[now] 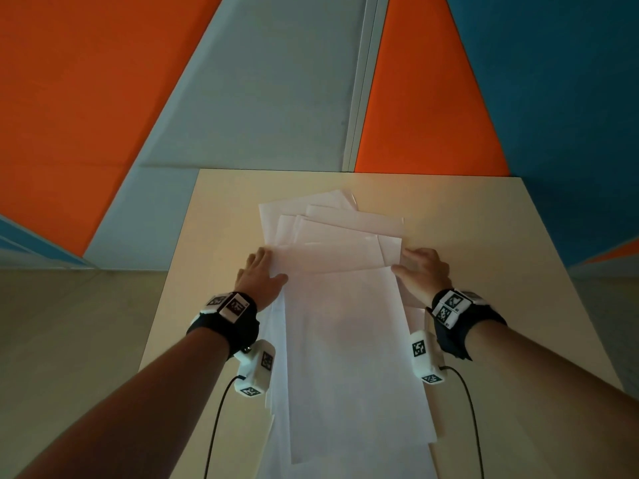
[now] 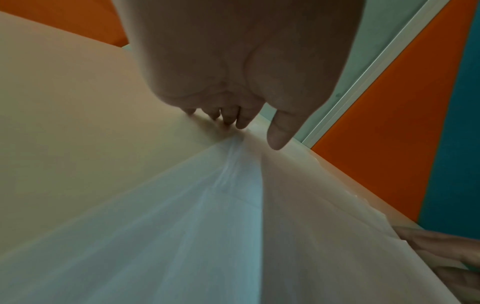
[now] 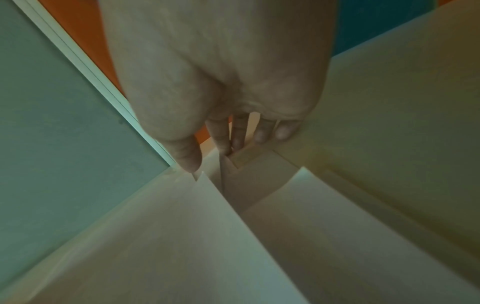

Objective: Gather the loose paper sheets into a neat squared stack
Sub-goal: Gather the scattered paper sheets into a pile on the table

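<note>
Several white paper sheets (image 1: 345, 305) lie fanned and overlapping down the middle of the beige table (image 1: 501, 254), their far ends splayed at different angles. My left hand (image 1: 264, 267) sits at the pile's left edge, palm down, thumb lying over a sheet's edge. In the left wrist view that left hand (image 2: 246, 119) has its fingertips (image 2: 228, 120) on the table beside the papers (image 2: 194, 226). My right hand (image 1: 415, 266) is at the pile's right edge. The right wrist view shows the right hand (image 3: 218, 144) with straight fingers touching staggered sheet corners (image 3: 182, 236).
Bare tabletop (image 3: 389, 102) lies on both sides of the pile and beyond it. Orange, grey and blue wall panels (image 1: 276, 81) rise right behind the table's far edge. Cables hang from both wrist cameras near the table's front.
</note>
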The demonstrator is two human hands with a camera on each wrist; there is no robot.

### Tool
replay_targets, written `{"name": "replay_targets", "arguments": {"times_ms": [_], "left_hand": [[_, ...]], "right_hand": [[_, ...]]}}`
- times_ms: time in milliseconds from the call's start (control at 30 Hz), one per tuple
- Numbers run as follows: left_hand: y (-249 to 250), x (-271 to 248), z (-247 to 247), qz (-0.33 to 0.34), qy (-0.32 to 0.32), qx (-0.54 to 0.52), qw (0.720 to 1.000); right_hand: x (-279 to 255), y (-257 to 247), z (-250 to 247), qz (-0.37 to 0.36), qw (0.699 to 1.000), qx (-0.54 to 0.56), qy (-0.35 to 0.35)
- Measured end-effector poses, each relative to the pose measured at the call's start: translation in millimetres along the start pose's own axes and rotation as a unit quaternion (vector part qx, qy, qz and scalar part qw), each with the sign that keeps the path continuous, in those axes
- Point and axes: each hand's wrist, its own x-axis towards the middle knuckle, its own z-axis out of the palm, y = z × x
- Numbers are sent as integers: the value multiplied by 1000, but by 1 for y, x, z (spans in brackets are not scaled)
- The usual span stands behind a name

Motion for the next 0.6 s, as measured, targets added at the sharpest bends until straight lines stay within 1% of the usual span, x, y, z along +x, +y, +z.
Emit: {"name": "replay_targets", "arguments": {"times_ms": [133, 200, 267, 300, 333, 367, 400, 467, 500, 567, 600], "left_hand": [[13, 6, -2, 27, 2, -14, 1000], [15, 7, -7, 18, 1, -29, 999], [12, 4, -11, 12, 10, -11, 1000], [11, -1, -10, 23, 14, 18, 999], [10, -8, -7, 46, 14, 52, 997], [10, -17, -1, 82, 8, 87, 993], [12, -27, 6, 128, -1, 121, 984], [15, -48, 22, 218, -26, 186, 958], [15, -57, 31, 249, -41, 213, 944], [15, -72, 48, 290, -73, 253, 920], [13, -79, 56, 305, -89, 271, 909]], "right_hand": [[8, -15, 8, -30, 999, 10, -21], [11, -23, 9, -40, 998, -2, -37], [15, -32, 5, -48, 998, -10, -36], [16, -38, 3, -58, 998, -17, -26], [19, -43, 1, -78, 997, -24, -8], [22, -48, -1, -99, 994, -33, 8], [27, -52, -1, -119, 992, -40, 8], [31, -63, 1, -160, 984, -78, -31], [34, -67, 3, -181, 976, -108, -57], [40, -76, 6, -225, 948, -197, -104], [41, -79, 8, -236, 935, -233, -127]]}}
